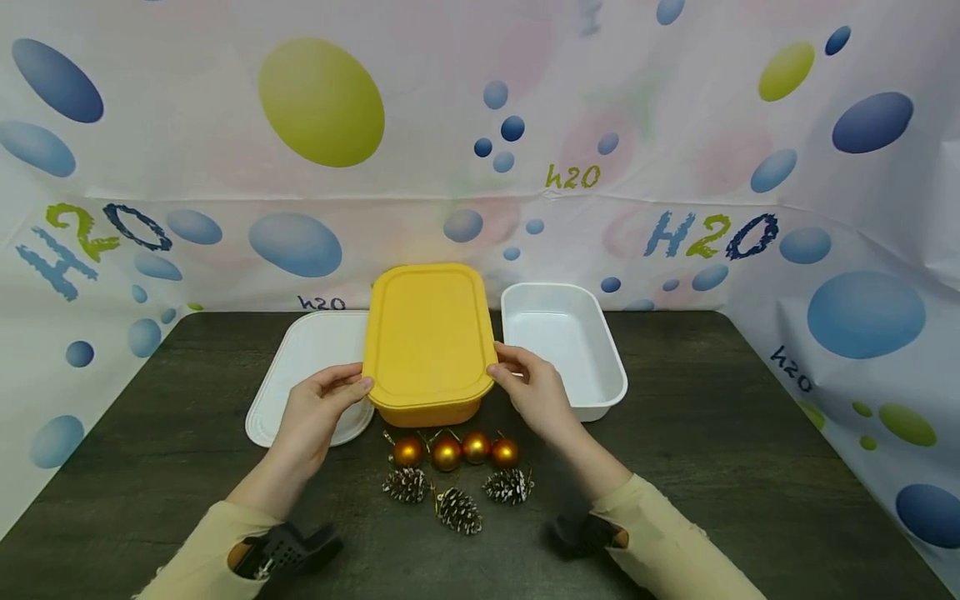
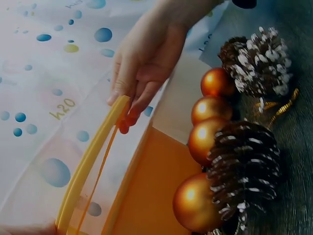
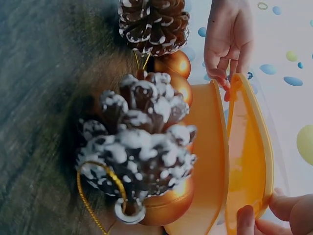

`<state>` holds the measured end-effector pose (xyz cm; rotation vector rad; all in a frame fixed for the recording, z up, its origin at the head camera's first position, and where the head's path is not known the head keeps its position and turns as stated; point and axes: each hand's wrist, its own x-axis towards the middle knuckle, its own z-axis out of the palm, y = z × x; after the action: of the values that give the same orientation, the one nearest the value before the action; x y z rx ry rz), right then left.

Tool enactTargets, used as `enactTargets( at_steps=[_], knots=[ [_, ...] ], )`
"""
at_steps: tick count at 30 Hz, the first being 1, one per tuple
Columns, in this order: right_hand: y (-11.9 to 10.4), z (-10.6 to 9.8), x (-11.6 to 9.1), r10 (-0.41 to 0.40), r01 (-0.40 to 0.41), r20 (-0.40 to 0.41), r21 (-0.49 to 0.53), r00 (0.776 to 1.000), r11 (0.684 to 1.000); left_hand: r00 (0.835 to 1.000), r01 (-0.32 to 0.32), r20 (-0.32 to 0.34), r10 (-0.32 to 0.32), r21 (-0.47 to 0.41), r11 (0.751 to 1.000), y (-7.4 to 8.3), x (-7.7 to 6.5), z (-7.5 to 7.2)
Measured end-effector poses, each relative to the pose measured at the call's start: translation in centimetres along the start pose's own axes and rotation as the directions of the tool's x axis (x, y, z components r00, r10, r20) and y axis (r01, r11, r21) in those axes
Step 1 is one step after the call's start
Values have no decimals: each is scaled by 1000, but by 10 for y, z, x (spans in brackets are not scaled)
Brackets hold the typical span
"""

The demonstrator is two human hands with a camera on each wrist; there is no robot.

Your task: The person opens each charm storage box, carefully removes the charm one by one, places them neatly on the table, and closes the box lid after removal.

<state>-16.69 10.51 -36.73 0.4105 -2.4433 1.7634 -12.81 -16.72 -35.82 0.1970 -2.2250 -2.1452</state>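
Note:
Both hands hold a yellow lid [image 1: 431, 333] by its near corners. My left hand [image 1: 315, 412] pinches the left edge, and my right hand [image 1: 536, 392] pinches the right edge. Below the lid stands an orange plastic container [image 1: 427, 415]. In the left wrist view a gap shows between the raised lid [image 2: 90, 166] and the rim of the container [image 2: 151, 191]. The right wrist view shows the lid [image 3: 249, 152] tilted apart from the container too. Whatever the container holds is hidden.
Several gold-orange Christmas balls [image 1: 446, 454] sit in a row before the container. Three white-tipped pine cones [image 1: 459, 510] lie nearer. To the left is a flat white lid [image 1: 303, 358]; a white open container [image 1: 558, 337] stands right. A patterned sheet [image 1: 480, 183] hangs behind the dark table [image 1: 712, 450].

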Motion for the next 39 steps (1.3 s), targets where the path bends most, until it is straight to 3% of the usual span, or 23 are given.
enactTargets(
  at_steps=[14,33,39],
  knots=[
    [-4,5,-3,5,2,172,-39,985,999,999,30,-45,-26,97,995,-6,9,0],
    [-7,11,-7,47,0,214,-215,976,977,999,49,-21,-47,107,993,-11,13,-3],
    [-6,12,-8,65,-13,233,-216,970,976,998,55,-9,-54,95,994,-13,14,-3]
  ],
)
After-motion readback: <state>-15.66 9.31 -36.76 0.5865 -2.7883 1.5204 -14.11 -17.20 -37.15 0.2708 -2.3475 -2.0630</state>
